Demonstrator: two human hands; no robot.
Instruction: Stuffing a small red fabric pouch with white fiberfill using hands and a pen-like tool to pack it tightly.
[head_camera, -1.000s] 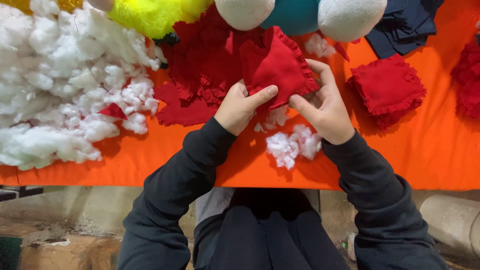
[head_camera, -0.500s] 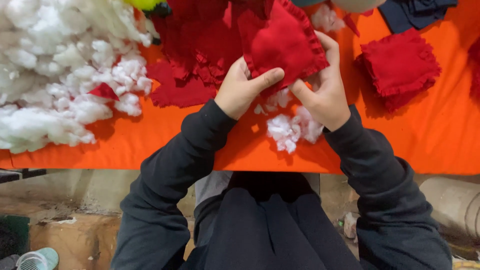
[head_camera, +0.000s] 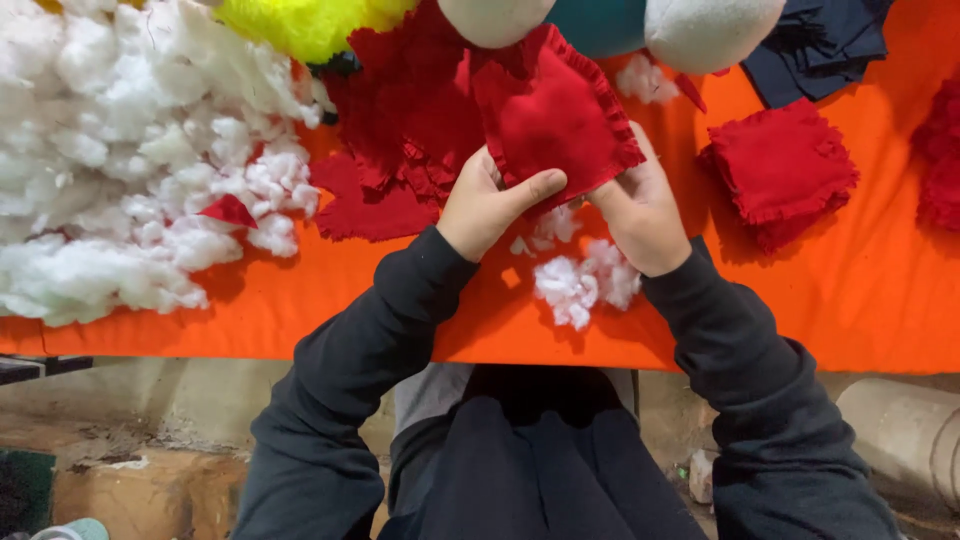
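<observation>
Both of my hands grip a red square fabric pouch (head_camera: 555, 118) with frilled edges, held over the orange table (head_camera: 850, 300). My left hand (head_camera: 485, 205) pinches its lower left edge with the thumb on top. My right hand (head_camera: 640, 210) holds the lower right edge, fingers tucked at the pouch. A small clump of white stuffing (head_camera: 580, 280) lies on the cloth just below my hands.
A big heap of white stuffing (head_camera: 110, 160) fills the left. Red fabric pieces (head_camera: 400, 130) lie behind the pouch, a finished red pouch (head_camera: 780, 170) at right, dark blue cloth (head_camera: 815, 45) far right, yellow fluff (head_camera: 300, 25) and plush shapes (head_camera: 700, 30) at the back.
The pouch stays in both hands with little change; my left thumb presses across its lower edge. The view has shifted slightly.
</observation>
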